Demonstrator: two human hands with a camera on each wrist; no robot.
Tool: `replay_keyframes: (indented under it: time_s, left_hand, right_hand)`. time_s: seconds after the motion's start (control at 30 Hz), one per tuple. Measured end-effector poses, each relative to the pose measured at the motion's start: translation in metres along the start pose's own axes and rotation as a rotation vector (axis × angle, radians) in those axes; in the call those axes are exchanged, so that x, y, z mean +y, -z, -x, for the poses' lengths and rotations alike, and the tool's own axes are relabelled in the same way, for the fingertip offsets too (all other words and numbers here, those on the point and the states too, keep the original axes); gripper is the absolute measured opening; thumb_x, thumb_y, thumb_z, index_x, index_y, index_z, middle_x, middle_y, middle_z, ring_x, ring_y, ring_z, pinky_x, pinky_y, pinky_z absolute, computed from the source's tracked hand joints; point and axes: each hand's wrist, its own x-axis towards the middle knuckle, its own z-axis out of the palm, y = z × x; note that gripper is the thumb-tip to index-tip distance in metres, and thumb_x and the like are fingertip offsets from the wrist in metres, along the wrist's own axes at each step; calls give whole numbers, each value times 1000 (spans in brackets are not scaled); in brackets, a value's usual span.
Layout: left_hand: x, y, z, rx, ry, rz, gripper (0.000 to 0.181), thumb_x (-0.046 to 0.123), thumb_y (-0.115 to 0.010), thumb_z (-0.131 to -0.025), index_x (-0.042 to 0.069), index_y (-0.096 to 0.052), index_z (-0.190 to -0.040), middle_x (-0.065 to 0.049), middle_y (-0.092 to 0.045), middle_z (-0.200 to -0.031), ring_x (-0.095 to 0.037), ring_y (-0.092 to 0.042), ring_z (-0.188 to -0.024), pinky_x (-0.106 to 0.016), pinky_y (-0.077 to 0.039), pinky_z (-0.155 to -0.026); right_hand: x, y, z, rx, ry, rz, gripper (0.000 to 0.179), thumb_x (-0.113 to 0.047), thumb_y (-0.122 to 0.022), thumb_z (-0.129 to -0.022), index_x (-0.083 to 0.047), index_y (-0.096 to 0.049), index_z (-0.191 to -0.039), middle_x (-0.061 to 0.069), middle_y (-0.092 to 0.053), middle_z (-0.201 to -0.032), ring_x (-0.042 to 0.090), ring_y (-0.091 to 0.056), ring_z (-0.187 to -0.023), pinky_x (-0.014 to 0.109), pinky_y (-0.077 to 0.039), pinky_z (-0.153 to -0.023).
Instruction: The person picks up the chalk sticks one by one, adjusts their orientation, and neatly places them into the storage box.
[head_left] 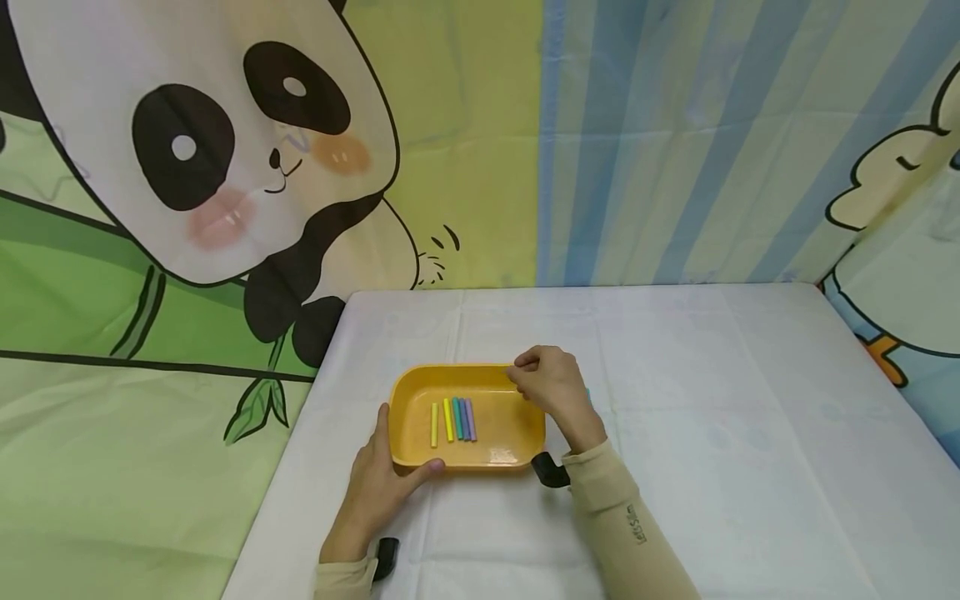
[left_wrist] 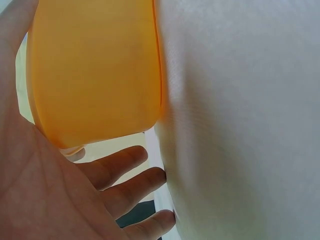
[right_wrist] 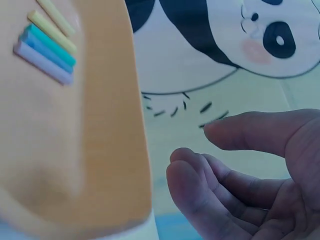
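Head view shows the left hand [head_left: 375,479] holding the yellow tray [head_left: 510,429] on the white-covered table [head_left: 720,417], thumb on its near rim and fingers along its left end. Inside the tray lie five chalk sticks [head_left: 460,419], one yellow stick [head_left: 434,425] slightly apart from a side-by-side row of yellow, teal, blue and purple. Near the tray's far right corner, the right hand [head_left: 553,383] holds nothing, its grip fairly narrow, a gap showing between thumb and bent fingers.

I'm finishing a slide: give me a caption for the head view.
Left hand touching an orange tray holding five coloured sticks; right hand at its far-right corner.
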Motion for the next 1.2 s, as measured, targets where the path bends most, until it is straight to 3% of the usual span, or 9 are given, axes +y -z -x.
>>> replay_keyframes:
  time_s: [0.17,0.33,0.5,0.67,0.87,1.2]
  left_hand:
    - [0,0,0,1,-4,2,131,68,-78,-75,20,5,-164,-19,-28,-163,-39,-35,-144,-57,-29,-116]
    - [1,1,0,-3,5,-7,131,69,-78,-75,21,5,-164,-20,-27,-163,-42,-34,-144,-59,-28,-116]
    - [1,1,-1,-6,12,-15,131,71,-77,-75,22,6,-164,-20,-26,-164,-42,-33,-144,-60,-27,-116]
    - [1,1,-1,2,-4,-6,131,69,-78,-75,19,5,-164,-21,-28,-163,-41,-34,-144,-58,-28,-116]
    - [1,2,-1,3,-6,-11,131,69,-78,-75,19,4,-164,-21,-28,-162,-42,-35,-144,-58,-29,-116]
    - [0,0,0,4,6,-7,132,69,-78,-74,17,2,-164,-21,-28,-162,-41,-34,-144,-58,-29,-116]
  right_hand:
    - [7,16,0,22,-24,-12,26,-21,-73,-93,-3,-71,-111,10,-73,-92,22,-70,-74,39,-60,-71]
    - [17,29,0,36,-60,20,28,-25,-71,-92,-5,-70,-113,13,-74,-99,24,-71,-77,36,-59,-70]
    - [26,39,0,49,-86,40,30,-26,-69,-93,-5,-70,-114,12,-75,-95,27,-72,-80,33,-57,-69]
    - [36,46,1,67,-116,61,31,-26,-68,-93,-5,-69,-115,9,-75,-94,28,-72,-83,33,-57,-69]
    - [50,52,2,63,-167,57,33,-26,-68,-94,-2,-68,-117,15,-74,-103,30,-72,-87,35,-59,-72]
    - [68,58,4,84,-214,107,34,-26,-67,-93,-1,-68,-116,13,-74,-97,25,-69,-81,31,-55,-69]
